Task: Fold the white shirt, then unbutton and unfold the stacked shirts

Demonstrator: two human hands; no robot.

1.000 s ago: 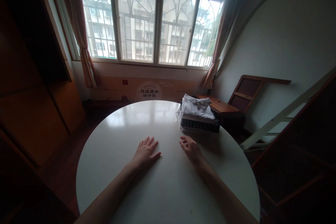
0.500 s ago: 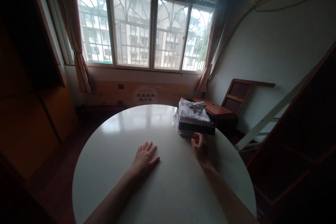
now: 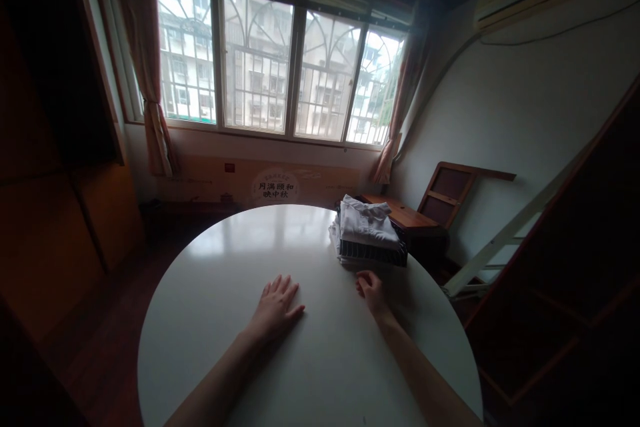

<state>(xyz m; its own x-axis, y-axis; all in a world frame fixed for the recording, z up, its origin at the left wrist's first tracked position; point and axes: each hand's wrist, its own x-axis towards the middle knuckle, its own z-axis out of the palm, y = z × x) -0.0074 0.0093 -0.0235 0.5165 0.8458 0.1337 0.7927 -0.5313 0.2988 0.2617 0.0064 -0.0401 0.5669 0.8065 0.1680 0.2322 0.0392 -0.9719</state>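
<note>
My left hand [image 3: 277,302] lies flat on the white round table [image 3: 210,320], fingers spread, with nothing held. Over to the right, my right hand [image 3: 371,291] has its fingers curled in loosely, and nothing shows in them. It is just in front of a stack of folded clothes at the table's far right edge, apart from it. On top of that stack is a white collared shirt [image 3: 369,227]. Below it lies a dark striped garment [image 3: 373,252], with more white cloth underneath.
Behind the table's right edge stand a wooden bench or low table [image 3: 400,212] and a leaning wooden frame [image 3: 445,195]. A pale ladder [image 3: 493,257] slants at the right. Barred windows [image 3: 257,67] with tied curtains [image 3: 155,140] fill the far wall. Wooden cabinets [image 3: 100,213] stand at left.
My right hand has drawn back from the clothes stack, a little left and toward me. My left hand stays in place on the table. The camera view has shifted slightly.
</note>
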